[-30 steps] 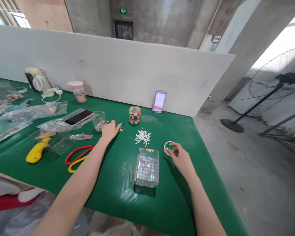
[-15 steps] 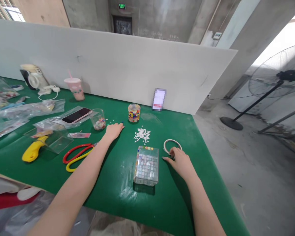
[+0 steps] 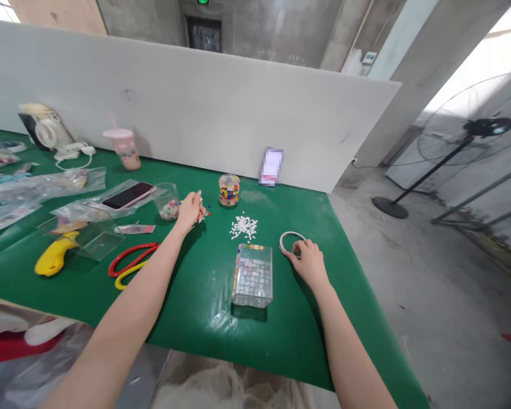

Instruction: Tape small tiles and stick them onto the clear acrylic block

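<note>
My left hand [image 3: 190,212] is curled closed just right of a clear plastic cup [image 3: 167,199] of small mixed pieces. Tiny mosaic tiles show at its fingertips, and a few coloured ones lie on the table beside it. My right hand [image 3: 310,259] pinches the near edge of a thin white ring [image 3: 282,241], which looks like a narrow tape roll. Between the hands stands a clear box [image 3: 252,278] with pale mosaic squares and coloured pieces along its edges. Behind it lies a pile of white tiles [image 3: 243,226]. Farther back is a round mosaic-covered jar [image 3: 229,191].
Red-and-yellow-handled scissors [image 3: 130,262], a yellow-handled tool [image 3: 57,257] and a clear tray [image 3: 104,241] lie at left. A phone [image 3: 128,195], plastic bags and a pink cup [image 3: 125,149] stand beyond. A white partition [image 3: 196,108] closes the back; another screen [image 3: 271,166] leans there.
My left hand has drawn back from the table top and its fingers have curled in, uncovering a few coloured tiles. My right hand stays at the white ring. The view has shifted slightly.
</note>
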`<state>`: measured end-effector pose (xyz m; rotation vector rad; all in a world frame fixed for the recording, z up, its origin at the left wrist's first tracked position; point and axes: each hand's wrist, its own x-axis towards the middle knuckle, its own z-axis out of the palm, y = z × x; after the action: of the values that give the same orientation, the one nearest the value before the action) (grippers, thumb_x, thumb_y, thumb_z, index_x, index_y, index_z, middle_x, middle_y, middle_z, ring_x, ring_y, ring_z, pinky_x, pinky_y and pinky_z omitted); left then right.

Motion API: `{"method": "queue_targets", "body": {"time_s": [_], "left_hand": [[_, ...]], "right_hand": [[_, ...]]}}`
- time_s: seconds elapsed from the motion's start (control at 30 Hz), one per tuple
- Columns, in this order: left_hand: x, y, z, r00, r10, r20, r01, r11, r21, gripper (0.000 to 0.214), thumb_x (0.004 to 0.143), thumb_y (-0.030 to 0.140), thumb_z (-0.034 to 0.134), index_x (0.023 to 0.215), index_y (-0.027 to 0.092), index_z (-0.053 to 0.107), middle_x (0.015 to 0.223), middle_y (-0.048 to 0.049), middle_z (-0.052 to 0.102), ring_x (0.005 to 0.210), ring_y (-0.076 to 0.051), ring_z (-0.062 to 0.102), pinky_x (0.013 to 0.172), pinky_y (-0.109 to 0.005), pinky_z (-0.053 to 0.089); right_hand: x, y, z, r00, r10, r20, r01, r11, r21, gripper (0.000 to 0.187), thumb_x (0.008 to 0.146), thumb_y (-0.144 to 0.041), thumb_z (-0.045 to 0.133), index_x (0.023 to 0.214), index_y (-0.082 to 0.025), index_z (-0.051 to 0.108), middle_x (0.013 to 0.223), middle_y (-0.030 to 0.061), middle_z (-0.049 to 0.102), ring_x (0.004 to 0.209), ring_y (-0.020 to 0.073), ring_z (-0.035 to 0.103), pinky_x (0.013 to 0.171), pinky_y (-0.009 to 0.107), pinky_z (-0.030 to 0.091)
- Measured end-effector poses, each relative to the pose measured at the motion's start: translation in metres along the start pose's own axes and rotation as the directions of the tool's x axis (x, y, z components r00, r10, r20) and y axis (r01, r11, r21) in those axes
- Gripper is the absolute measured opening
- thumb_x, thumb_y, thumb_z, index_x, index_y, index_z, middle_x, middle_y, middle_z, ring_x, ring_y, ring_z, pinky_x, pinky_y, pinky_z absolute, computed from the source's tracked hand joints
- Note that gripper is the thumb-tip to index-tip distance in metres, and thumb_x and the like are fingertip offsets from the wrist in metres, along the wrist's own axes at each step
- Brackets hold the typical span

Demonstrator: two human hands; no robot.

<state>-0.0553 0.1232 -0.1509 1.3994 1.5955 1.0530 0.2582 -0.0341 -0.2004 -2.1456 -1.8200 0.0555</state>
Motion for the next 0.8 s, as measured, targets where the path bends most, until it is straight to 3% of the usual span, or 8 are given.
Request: {"method": "queue_targets", "body": {"time_s": [0.2, 0.3, 0.4, 0.5, 0.57, 0.67, 0.8], "left_hand": [[-0.007, 0.018, -0.003, 0.982, -0.092, 0.167, 0.138, 0.947, -0.29, 0.033, 0.096, 0.035, 0.06, 0.122, 0.015, 0.059, 0.117, -0.0093, 0.064, 0.097, -0.021, 0.066, 0.082, -0.04, 0.058], [-0.012, 0.028, -0.006, 0.962, -0.101, 0.253, 0.199, 0.895, -0.399, 0.032, 0.096, 0.034, 0.06, 0.121, 0.015, 0.059, 0.116, -0.009, 0.064, 0.095, -0.02, 0.066, 0.08, -0.039, 0.058], [-0.019, 0.04, -0.006, 0.944, -0.072, 0.322, 0.229, 0.845, -0.483, 0.028, 0.096, 0.032, 0.06, 0.117, 0.014, 0.06, 0.109, -0.0075, 0.065, 0.088, -0.018, 0.066, 0.074, -0.035, 0.059], [-0.029, 0.059, -0.003, 0.927, 0.004, 0.375, 0.219, 0.806, -0.55, 0.021, 0.096, 0.029, 0.06, 0.108, 0.012, 0.062, 0.094, -0.0037, 0.065, 0.072, -0.012, 0.063, 0.061, -0.026, 0.056], [-0.038, 0.076, 0.001, 0.912, 0.066, 0.405, 0.201, 0.789, -0.581, 0.017, 0.096, 0.027, 0.06, 0.1, 0.011, 0.062, 0.081, 0.0004, 0.062, 0.058, -0.007, 0.056, 0.049, -0.019, 0.049], [-0.055, 0.103, 0.004, 0.88, 0.169, 0.444, 0.157, 0.778, -0.609, 0.014, 0.096, 0.019, 0.059, 0.089, 0.009, 0.065, 0.063, 0.0051, 0.053, 0.043, -0.003, 0.043, 0.037, -0.013, 0.034], [-0.091, 0.132, -0.001, 0.861, 0.315, 0.399, 0.026, 0.757, -0.653, 0.013, 0.092, 0.017, 0.062, 0.089, 0.01, 0.072, 0.055, 0.0031, 0.054, 0.04, -0.003, 0.045, 0.036, -0.013, 0.033]], "right_hand": [[0.002, -0.013, 0.002, 0.998, 0.019, -0.066, -0.004, 0.976, 0.216, 0.029, 0.094, -0.033, 0.062, 0.117, -0.016, 0.062, 0.12, 0.0086, 0.065, 0.104, 0.0227, 0.065, 0.088, 0.045, 0.055], [0.003, -0.022, -0.007, 0.992, 0.045, -0.117, 0.006, 0.917, 0.4, 0.027, 0.095, -0.034, 0.061, 0.115, -0.016, 0.063, 0.112, 0.0073, 0.067, 0.095, 0.0198, 0.067, 0.081, 0.04, 0.057], [0.005, -0.037, -0.028, 0.984, 0.058, -0.168, 0.058, 0.789, 0.611, 0.027, 0.098, -0.039, 0.056, 0.105, -0.014, 0.063, 0.087, 0.0015, 0.067, 0.067, 0.0118, 0.064, 0.063, 0.029, 0.056], [0.011, -0.057, -0.06, 0.973, 0.029, -0.231, 0.163, 0.624, 0.764, 0.038, 0.101, -0.048, 0.044, 0.089, -0.016, 0.059, 0.057, -0.0084, 0.051, 0.042, 0.0067, 0.047, 0.05, 0.024, 0.05], [0.017, -0.073, -0.082, 0.962, -0.007, -0.274, 0.237, 0.524, 0.818, 0.041, 0.099, -0.055, 0.041, 0.08, -0.02, 0.054, 0.048, -0.0116, 0.041, 0.037, 0.0065, 0.039, 0.05, 0.024, 0.051], [0.024, -0.094, -0.112, 0.94, -0.073, -0.333, 0.333, 0.41, 0.849, 0.036, 0.094, -0.055, 0.052, 0.076, -0.023, 0.053, 0.044, -0.012, 0.041, 0.036, 0.0068, 0.037, 0.051, 0.024, 0.052], [0.025, -0.112, -0.129, 0.897, -0.12, -0.425, 0.44, 0.321, 0.839, 0.032, 0.09, -0.051, 0.061, 0.076, -0.023, 0.059, 0.043, -0.0107, 0.043, 0.037, 0.0076, 0.042, 0.049, 0.025, 0.051]]}}
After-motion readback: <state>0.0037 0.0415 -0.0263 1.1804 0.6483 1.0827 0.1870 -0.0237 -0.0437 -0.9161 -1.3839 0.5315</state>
